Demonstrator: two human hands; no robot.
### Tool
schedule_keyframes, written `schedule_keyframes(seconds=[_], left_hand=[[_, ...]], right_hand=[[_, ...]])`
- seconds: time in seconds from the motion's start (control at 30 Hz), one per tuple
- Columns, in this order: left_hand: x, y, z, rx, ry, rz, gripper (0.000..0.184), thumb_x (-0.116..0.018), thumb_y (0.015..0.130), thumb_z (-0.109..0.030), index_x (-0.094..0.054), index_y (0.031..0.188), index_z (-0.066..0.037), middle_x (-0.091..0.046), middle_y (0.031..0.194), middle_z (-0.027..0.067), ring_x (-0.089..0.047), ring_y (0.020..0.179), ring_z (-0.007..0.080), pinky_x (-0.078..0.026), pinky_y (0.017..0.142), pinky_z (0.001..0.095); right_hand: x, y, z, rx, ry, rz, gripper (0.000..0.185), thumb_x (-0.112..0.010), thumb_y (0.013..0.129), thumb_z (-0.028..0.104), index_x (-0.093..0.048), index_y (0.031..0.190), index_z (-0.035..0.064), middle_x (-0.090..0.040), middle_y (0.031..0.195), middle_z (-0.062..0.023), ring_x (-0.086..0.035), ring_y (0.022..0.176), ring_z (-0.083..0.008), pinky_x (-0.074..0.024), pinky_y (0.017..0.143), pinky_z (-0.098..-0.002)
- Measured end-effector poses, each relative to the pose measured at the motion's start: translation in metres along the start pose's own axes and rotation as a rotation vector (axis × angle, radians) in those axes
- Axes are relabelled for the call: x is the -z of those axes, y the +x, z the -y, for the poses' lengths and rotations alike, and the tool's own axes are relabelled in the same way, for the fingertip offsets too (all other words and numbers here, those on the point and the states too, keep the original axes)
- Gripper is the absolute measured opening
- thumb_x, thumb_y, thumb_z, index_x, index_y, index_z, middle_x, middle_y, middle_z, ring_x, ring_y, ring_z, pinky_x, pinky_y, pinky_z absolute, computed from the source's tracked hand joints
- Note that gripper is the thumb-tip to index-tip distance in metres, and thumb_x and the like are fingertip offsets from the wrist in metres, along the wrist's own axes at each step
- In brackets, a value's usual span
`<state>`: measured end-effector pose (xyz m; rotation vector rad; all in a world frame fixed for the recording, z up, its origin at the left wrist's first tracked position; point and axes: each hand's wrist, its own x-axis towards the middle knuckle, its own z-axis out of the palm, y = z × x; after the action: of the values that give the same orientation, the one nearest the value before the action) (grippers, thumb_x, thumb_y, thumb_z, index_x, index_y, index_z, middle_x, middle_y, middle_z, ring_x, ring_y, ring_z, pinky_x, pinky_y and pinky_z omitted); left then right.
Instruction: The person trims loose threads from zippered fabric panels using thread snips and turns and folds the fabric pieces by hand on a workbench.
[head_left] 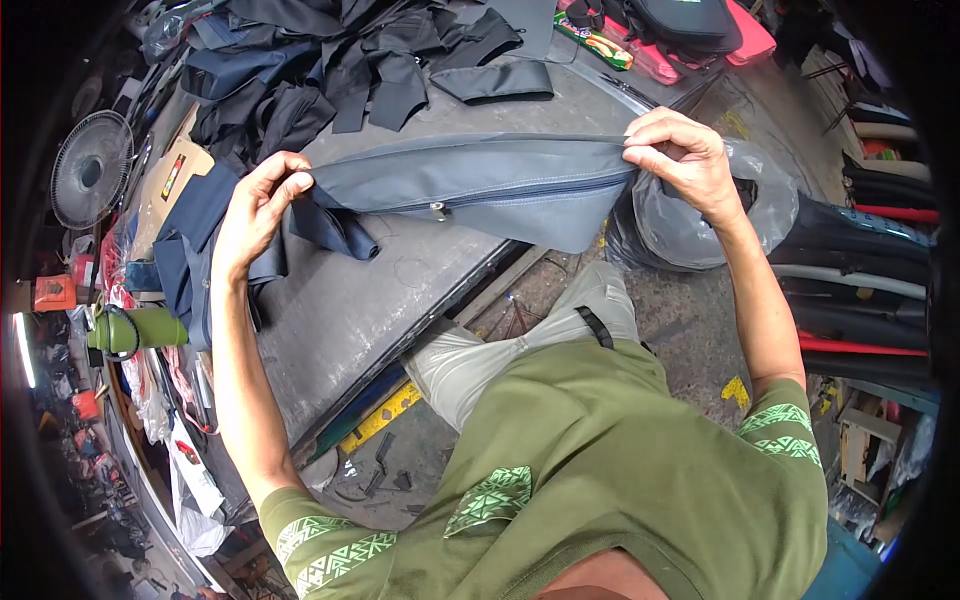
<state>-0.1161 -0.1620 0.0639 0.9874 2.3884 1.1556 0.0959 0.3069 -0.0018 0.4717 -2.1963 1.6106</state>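
Note:
Stretched between my two hands is a dark grey-blue fabric panel (480,165) with a zipper (540,190) sewn along it. The metal zipper pull (438,211) sits left of the panel's middle. My left hand (262,205) pinches the panel's left end between thumb and fingers. At the upper right corner, my right hand (687,160) pinches the other end. The panel is held above the grey work table (350,310), and its right part hangs past the table edge. A dark fabric strip (340,232) droops beside my left hand.
Cut dark fabric pieces (370,70) are heaped at the table's far side. To the left are a fan (92,170) and a green bottle (145,328). A plastic-lined bin (680,235) stands at the right, near stacked fabric rolls (850,285). A black bag (685,30) lies at the back.

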Motion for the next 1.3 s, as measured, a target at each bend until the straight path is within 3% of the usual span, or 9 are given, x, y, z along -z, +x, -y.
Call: schedule_keyframes(seconds=[0.23,0.33,0.47,0.67,1.3], left_hand=[[0.000,-0.001,0.006,-0.020,-0.020,-0.010,0.016,-0.067,0.103,-0.017,-0.064,0.106,-0.001,-0.058,0.093,-0.0048,-0.052,0.088,0.0050,-0.044,0.081,0.0223],[-0.001,-0.002,0.004,-0.024,-0.028,0.003,0.016,-0.067,0.103,-0.017,-0.064,0.106,-0.001,-0.058,0.092,-0.0049,-0.051,0.088,0.0049,-0.044,0.081,0.0222],[-0.002,-0.002,0.001,-0.002,-0.032,-0.012,0.015,-0.067,0.103,-0.016,-0.064,0.106,-0.002,-0.057,0.091,-0.0050,-0.051,0.087,0.0047,-0.043,0.081,0.0220],[-0.003,-0.002,0.003,-0.019,0.001,-0.029,0.013,-0.066,0.102,-0.014,-0.062,0.105,-0.001,-0.057,0.091,-0.0047,-0.051,0.087,0.0051,-0.043,0.081,0.0219],[-0.006,-0.005,0.006,-0.019,0.022,-0.063,0.012,-0.067,0.102,-0.014,-0.063,0.104,-0.002,-0.056,0.092,-0.0041,-0.051,0.088,0.0058,-0.042,0.082,0.0221]], right_hand=[[-0.006,0.001,-0.008,0.052,-0.008,-0.043,0.015,-0.077,0.088,-0.005,-0.075,0.102,-0.0016,-0.069,0.102,-0.0079,-0.064,0.091,-0.0108,-0.0520,0.075,-0.0235],[-0.011,-0.003,0.005,-0.218,0.147,-0.151,0.017,-0.078,0.088,-0.004,-0.074,0.104,-0.0009,-0.069,0.101,-0.0078,-0.064,0.088,-0.0094,-0.0515,0.073,-0.0222],[-0.007,-0.002,0.003,-0.068,0.031,-0.067,0.021,-0.077,0.089,-0.004,-0.072,0.110,0.0007,-0.067,0.102,-0.0042,-0.062,0.085,-0.0071,-0.0509,0.071,-0.0209],[-0.006,-0.004,0.000,-0.019,0.099,-0.081,0.020,-0.078,0.089,-0.005,-0.071,0.107,0.0003,-0.065,0.102,-0.0028,-0.062,0.087,-0.0072,-0.0513,0.073,-0.0215],[-0.003,-0.010,0.021,-0.041,-0.107,-0.061,0.021,-0.070,0.092,-0.006,-0.072,0.113,-0.0017,-0.063,0.106,-0.0039,-0.061,0.089,-0.0065,-0.0519,0.074,-0.0199]])
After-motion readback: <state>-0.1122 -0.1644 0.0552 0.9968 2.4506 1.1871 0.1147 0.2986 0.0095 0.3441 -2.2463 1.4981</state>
